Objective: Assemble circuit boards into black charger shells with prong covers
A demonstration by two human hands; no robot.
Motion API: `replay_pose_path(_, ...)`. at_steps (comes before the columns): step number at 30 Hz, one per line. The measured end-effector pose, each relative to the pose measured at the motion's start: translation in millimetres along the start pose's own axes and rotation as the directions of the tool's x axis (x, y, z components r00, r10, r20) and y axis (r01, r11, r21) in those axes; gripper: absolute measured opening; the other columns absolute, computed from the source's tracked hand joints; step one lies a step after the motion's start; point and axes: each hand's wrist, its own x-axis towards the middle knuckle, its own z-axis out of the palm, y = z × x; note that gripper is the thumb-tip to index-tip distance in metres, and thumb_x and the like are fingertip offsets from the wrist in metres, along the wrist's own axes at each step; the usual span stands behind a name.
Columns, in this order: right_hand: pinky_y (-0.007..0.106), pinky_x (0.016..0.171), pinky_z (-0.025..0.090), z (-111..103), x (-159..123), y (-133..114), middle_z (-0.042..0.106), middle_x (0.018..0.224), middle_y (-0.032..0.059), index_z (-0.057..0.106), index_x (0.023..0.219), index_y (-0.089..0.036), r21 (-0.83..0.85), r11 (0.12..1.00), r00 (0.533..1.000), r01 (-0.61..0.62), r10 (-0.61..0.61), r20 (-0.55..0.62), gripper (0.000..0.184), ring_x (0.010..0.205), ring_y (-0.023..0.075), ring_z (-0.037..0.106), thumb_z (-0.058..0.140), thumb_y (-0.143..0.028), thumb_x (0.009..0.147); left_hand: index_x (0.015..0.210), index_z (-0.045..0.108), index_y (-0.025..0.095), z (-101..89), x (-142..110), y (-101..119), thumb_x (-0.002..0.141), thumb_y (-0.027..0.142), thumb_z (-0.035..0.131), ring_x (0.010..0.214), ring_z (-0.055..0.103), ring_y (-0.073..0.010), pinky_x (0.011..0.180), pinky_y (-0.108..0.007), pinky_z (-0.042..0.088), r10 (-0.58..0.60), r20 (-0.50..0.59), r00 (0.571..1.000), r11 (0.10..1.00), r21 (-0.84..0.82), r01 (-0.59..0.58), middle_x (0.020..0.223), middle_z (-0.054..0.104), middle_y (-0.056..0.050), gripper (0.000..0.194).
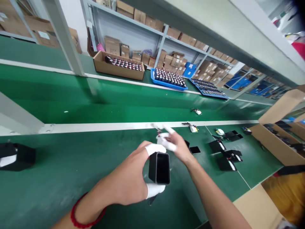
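Note:
My left hand [133, 178], with white finger cots and a red cord at the wrist, is closed round a small black open-ended sleeve [160, 167], held upright above the green table [59, 168]. Just beyond it my right hand [175, 143], also in white finger cots, pinches a small white part with thin wires [164, 130]; the hand is blurred by motion. More black sleeves [224, 152] and small white wired parts [193, 128] lie on the table to the right.
A black box [14, 156] sits at the left edge. Cardboard boxes [276, 140] stand at the right. Across the belt are a carton of parts [118, 65], blue trays [169, 79] and shelves of cartons. A grey post [64, 38] rises at the left.

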Motion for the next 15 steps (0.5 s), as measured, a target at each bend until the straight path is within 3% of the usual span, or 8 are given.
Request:
replay_pose_path(2,0.047,0.087,0.057,-12.2,-29.5,-4.3,0.066,0.124,0.0148,0.041,0.145,-0.021,0.319,0.948,0.984,0.016,0.042,-0.175,0.059,0.101,0.0270,0.070,0.042,-0.047,0.092,0.112,0.055,0.024,6.5,3.8,-5.4,0.069,0.019,0.074,0.104,0.061,-0.0230,0.094,-0.038,0.050,-0.020,-0.048,0.999,0.999,-0.030,0.019,0.114,0.061,-0.004,0.048)
replay_pose_path(3,0.049,0.090,0.056,-16.3,-43.4,-8.2,0.067,0.125,0.0132,0.043,0.144,-0.024,0.514,0.857,0.964,0.041,0.102,-0.246,0.059,0.102,0.0278,0.071,0.048,-0.046,0.090,0.111,0.054,0.024,10.0,5.9,-8.1,0.068,0.021,0.077,0.102,0.061,-0.0233,0.092,-0.038,0.050,-0.049,-0.070,0.996,0.997,-0.057,0.045,0.111,0.061,-0.004,0.050)
replay_pose_path(5,0.054,0.095,0.054,-20.0,-65.9,-17.9,0.071,0.120,0.0085,0.056,0.135,-0.029,0.820,0.562,0.925,0.106,0.246,-0.289,0.056,0.100,0.0292,0.072,0.064,-0.040,0.081,0.112,0.052,0.024,17.0,10.5,-13.1,0.062,0.030,0.083,0.095,0.063,-0.0237,0.084,-0.038,0.052,-0.166,-0.098,0.981,0.981,-0.121,0.154,0.105,0.063,-0.003,0.059)
replay_pose_path(6,0.056,0.097,0.052,-19.8,-73.8,-22.9,0.074,0.116,0.0067,0.062,0.129,-0.031,0.895,0.428,0.914,0.127,0.300,-0.273,0.053,0.099,0.0296,0.072,0.069,-0.038,0.077,0.110,0.052,0.024,20.2,12.9,-15.0,0.058,0.035,0.086,0.090,0.063,-0.0234,0.079,-0.036,0.053,-0.237,-0.103,0.966,0.963,-0.155,0.220,0.100,0.064,-0.002,0.063)
replay_pose_path(7,0.057,0.099,0.051,-18.8,-79.3,-27.4,0.075,0.113,0.0059,0.065,0.125,-0.031,0.928,0.349,0.908,0.131,0.332,-0.253,0.050,0.098,0.0298,0.073,0.070,-0.037,0.075,0.106,0.054,0.023,23.1,15.4,-16.7,0.054,0.039,0.089,0.084,0.062,-0.0225,0.073,-0.034,0.053,-0.299,-0.095,0.950,0.943,-0.186,0.278,0.093,0.064,0.000,0.064)
replay_pose_path(11,0.061,0.103,0.047,-13.9,-87.5,-35.8,0.076,0.112,0.0079,0.064,0.127,-0.030,0.962,0.243,0.874,0.129,0.430,-0.226,0.052,0.098,0.0304,0.073,0.069,-0.038,0.076,0.075,0.058,0.019,32.9,23.4,-20.4,0.051,0.040,0.091,0.065,0.055,-0.0155,0.060,-0.027,0.047,-0.411,0.005,0.912,0.870,-0.297,0.394,0.065,0.058,0.005,0.046)
replay_pose_path(15,0.061,0.102,0.048,-13.2,-96.5,-34.2,0.074,0.116,0.0080,0.063,0.128,-0.030,0.964,0.237,0.871,0.125,0.438,-0.221,0.049,0.101,0.0306,0.072,0.065,-0.038,0.080,0.072,0.058,0.018,41.3,22.9,-23.2,0.057,0.034,0.088,0.065,0.059,-0.0157,0.060,-0.027,0.048,-0.394,0.003,0.919,0.856,-0.363,0.368,0.067,0.062,0.003,0.037)
